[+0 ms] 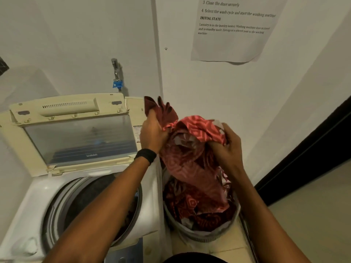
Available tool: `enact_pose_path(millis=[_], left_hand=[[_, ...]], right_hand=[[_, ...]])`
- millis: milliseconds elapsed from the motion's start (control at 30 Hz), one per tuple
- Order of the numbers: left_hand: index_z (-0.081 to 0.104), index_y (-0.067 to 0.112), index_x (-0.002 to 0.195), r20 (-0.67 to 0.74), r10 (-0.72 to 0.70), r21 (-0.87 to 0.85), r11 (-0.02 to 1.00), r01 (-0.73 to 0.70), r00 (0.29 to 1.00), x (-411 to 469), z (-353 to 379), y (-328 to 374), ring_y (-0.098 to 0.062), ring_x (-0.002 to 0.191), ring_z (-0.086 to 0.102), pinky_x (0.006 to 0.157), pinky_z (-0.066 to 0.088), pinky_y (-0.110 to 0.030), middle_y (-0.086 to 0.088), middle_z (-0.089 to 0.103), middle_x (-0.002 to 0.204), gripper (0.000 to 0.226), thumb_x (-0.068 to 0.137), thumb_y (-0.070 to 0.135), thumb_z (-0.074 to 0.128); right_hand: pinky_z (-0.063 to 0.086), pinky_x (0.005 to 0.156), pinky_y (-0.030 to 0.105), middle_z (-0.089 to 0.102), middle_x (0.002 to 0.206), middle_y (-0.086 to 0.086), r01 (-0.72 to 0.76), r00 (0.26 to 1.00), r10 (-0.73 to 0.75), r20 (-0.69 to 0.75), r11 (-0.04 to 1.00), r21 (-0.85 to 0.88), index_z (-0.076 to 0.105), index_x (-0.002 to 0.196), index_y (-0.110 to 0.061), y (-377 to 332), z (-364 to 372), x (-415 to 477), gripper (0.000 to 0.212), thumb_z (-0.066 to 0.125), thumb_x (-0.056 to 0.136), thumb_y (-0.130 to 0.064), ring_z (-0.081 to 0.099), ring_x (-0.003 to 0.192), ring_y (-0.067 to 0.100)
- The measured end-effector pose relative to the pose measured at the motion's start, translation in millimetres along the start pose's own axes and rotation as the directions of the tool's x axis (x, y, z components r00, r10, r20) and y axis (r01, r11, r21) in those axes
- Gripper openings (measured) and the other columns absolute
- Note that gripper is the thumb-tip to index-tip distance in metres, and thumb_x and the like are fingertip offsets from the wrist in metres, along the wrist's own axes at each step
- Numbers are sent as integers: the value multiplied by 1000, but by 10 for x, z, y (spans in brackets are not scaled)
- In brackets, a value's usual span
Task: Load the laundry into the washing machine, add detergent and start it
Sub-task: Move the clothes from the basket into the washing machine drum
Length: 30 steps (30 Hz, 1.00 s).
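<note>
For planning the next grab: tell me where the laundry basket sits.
In the head view the laundry basket stands low, right of centre, beside the open washing machine and below the lifted red cloth.

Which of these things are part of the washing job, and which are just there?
For the job: cloth gripped by left hand and right hand; basket; washer, lid up.
Just there: tap; wall notice; wristband.

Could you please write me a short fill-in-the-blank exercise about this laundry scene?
The left hand and right hand both grip the ____ patterned cloth.
The lid of the washing machine stands ____.
The laundry basket sits on the machine's ____ side.
Missing words: red, open, right.
</note>
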<state>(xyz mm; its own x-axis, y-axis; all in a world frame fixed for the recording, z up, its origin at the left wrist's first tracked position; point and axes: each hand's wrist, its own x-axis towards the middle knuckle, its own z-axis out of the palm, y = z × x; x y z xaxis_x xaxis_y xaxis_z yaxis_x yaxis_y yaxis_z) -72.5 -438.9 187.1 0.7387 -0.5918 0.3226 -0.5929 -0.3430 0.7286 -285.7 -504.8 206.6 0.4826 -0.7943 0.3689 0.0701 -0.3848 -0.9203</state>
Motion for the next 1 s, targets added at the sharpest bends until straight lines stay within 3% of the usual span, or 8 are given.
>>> enact_pose_path(millis=[133, 300, 367, 467, 600, 700, 800, 1000], left_hand=[[51, 12, 122, 154, 128, -224, 970, -91, 980, -222, 148, 173, -20, 85, 66, 72, 55, -30, 1, 68, 102, 46, 91, 38, 73], [55, 22, 136, 525, -73, -608, 666, 433, 848, -302, 73, 250, -14, 118, 66, 110, 50, -40, 0, 69, 129, 54, 91, 51, 62], [40, 24, 149, 558, 28, -487, 820, 300, 829, -335, 24, 251, -4, 123, 61, 108, 49, -24, 8, 60, 138, 85, 82, 64, 72], [35, 28, 142, 503, 104, -372, 922, 107, 858, -340, 8, 222, 14, 111, 55, 91, 45, -5, 21, 55, 127, 91, 72, 45, 90], [59, 22, 133, 385, 77, -412, 906, 97, 920, -392, 4, 121, 0, 113, 66, 106, 53, -34, 12, 70, 123, 70, 75, 48, 89], [62, 19, 134, 267, -2, -376, 920, 106, 964, -412, 50, 177, -8, 115, 66, 105, 53, -39, 6, 71, 125, 71, 77, 57, 81], [62, 17, 133, 202, -40, -437, 890, 127, 979, -346, 48, 283, -11, 114, 67, 104, 54, -39, 3, 72, 124, 54, 86, 36, 82], [70, 15, 120, 75, -167, -659, 732, 175, 983, 29, -194, 396, -8, 106, 71, 100, 55, -30, 4, 74, 114, 31, 90, 15, 79]], right_hand=[[51, 81, 21, 67, 102, 2, 36, 996, -42, -81, 997, -70, 60, 112, -8, -139, 211, 389, 25, 70, 89, -2, 65, 92, 6], [60, 89, 40, 63, 112, 5, -246, 967, 251, -46, 964, 102, 41, 124, -14, 102, 458, 420, 46, 70, 90, -8, 69, 98, 14], [61, 89, 42, 66, 114, 8, -342, 940, 335, 69, 912, 228, 44, 127, -16, 169, 580, 289, 42, 67, 93, -8, 70, 108, 27], [59, 90, 39, 71, 115, 13, -532, 846, 414, 336, 693, 487, 58, 129, -4, 195, 560, 198, 37, 56, 92, -11, 66, 115, 38], [49, 99, 40, 69, 119, 17, -661, 750, 298, 591, 365, 655, 70, 119, -2, 106, 306, 265, 51, 33, 94, -27, 64, 111, 28], [46, 85, 35, 68, 85, -2, -376, 925, 332, 186, 870, 319, 73, 76, -26, 96, 432, 300, 43, 40, 102, -21, 65, 83, 3], [43, 95, 29, 59, 115, -3, -13, 996, 4, -84, 994, -112, 65, 112, -32, 222, 487, 215, 13, 58, 100, -29, 55, 113, 5], [20, 127, 48, 30, 164, 5, -243, 729, 395, 560, 913, -328, 24, 159, -27, 955, 380, -434, 101, 79, 78, -51, 29, 151, 21]])
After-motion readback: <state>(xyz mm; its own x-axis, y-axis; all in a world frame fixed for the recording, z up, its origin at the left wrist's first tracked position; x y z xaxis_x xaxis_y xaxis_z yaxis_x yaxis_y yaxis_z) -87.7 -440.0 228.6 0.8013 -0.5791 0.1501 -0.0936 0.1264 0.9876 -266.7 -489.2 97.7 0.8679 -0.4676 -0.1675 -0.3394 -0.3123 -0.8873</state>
